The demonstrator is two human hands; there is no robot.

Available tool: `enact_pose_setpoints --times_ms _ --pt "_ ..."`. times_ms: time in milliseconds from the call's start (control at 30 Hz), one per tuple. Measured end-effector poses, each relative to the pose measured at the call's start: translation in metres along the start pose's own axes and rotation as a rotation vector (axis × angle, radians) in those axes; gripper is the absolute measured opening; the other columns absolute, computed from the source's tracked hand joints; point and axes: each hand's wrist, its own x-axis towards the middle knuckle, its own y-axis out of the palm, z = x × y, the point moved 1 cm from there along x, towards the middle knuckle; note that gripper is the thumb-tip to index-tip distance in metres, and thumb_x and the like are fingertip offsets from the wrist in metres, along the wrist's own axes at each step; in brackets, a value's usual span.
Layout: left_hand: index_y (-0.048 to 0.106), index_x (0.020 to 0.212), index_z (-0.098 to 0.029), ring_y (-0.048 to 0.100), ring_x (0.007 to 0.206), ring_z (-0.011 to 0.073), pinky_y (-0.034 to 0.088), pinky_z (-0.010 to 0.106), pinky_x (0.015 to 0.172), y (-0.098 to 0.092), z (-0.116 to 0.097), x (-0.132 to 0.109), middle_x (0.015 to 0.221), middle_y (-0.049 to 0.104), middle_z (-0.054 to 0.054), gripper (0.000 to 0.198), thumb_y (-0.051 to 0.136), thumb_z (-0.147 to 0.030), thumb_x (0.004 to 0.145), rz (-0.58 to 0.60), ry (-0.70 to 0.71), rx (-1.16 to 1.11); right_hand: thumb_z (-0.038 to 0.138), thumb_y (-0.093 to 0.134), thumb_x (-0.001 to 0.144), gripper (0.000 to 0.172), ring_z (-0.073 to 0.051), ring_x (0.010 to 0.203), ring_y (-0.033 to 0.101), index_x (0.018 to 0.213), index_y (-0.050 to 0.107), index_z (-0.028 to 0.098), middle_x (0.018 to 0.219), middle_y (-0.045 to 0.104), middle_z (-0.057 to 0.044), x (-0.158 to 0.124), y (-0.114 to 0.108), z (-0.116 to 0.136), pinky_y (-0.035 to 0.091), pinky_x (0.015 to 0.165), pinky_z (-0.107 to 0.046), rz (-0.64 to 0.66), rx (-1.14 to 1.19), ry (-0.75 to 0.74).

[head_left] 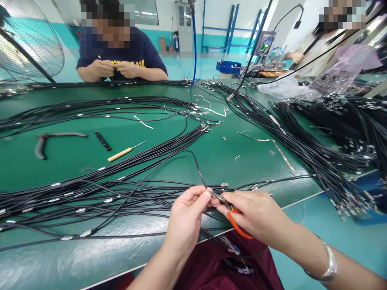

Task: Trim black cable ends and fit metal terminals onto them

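My left hand [187,213] pinches the end of a thin black cable [198,171] between thumb and fingers. My right hand [256,213] grips small orange-handled pliers [238,227], and their metal jaws [219,197] meet the cable's end at my left fingertips. Many black cables with metal-sleeved ends [90,197] lie across the green-topped workbench [157,161] just under my hands. The exact jaw contact is partly hidden by my fingers.
Grey-and-red pliers [57,139], a black strip [102,141] and a wooden-handled awl [121,154] lie on the bench. A large cable heap [320,137] fills the right side. A co-worker's hands [115,68] work opposite, and another person [314,52] stands far right.
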Motion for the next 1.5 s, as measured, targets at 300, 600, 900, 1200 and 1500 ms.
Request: enact_pose_setpoints --times_ms 300,600,900,1200,1500 --pt "0.071 0.078 -0.016 0.066 0.066 0.0127 0.052 0.023 0.069 0.0006 -0.0033 0.0000 0.071 0.072 0.002 0.006 0.073 -0.019 0.072 0.036 0.010 -0.009 0.032 0.057 0.087 0.010 -0.011 0.055 0.050 0.089 0.062 0.024 0.063 0.056 0.005 -0.0033 -0.0035 -0.0019 0.033 0.055 -0.024 0.006 0.138 0.131" --pt "0.070 0.077 -0.016 0.066 0.066 0.0118 0.051 0.022 0.069 0.0000 -0.0011 0.0005 0.071 0.070 0.001 0.007 0.074 -0.020 0.072 0.042 0.012 0.014 0.031 0.055 0.088 0.014 -0.010 0.054 0.049 0.081 0.060 0.020 0.062 0.055 0.005 -0.0027 -0.0037 -0.0021 0.030 0.053 -0.026 -0.016 0.051 0.049" --pt "0.070 0.077 -0.016 0.065 0.067 0.0116 0.050 0.022 0.070 0.0009 0.0000 0.0001 0.070 0.070 0.001 0.007 0.073 -0.021 0.072 0.008 0.061 0.076 0.030 0.051 0.091 0.015 -0.012 0.058 0.056 0.085 0.061 0.020 0.068 0.061 0.004 -0.0043 -0.0036 -0.0037 0.034 0.055 -0.027 0.002 0.013 0.017" --pt "0.070 0.075 -0.016 0.064 0.065 0.0114 0.051 0.022 0.068 0.0020 -0.0023 -0.0024 0.067 0.069 0.000 0.008 0.074 -0.021 0.070 -0.014 0.054 0.071 0.027 0.050 0.091 0.016 -0.013 0.060 0.058 0.083 0.061 0.018 0.068 0.062 0.001 -0.0024 -0.0008 -0.0022 0.038 0.057 -0.025 0.028 0.078 0.022" --pt "0.069 0.076 -0.015 0.064 0.065 0.0120 0.051 0.023 0.068 0.0004 -0.0016 0.0003 0.068 0.069 0.002 0.008 0.074 -0.020 0.071 -0.003 0.036 0.058 0.027 0.049 0.092 0.019 -0.013 0.059 0.059 0.082 0.062 0.017 0.067 0.062 0.000 -0.0016 0.0012 -0.0015 0.039 0.056 -0.025 0.011 0.090 0.001"
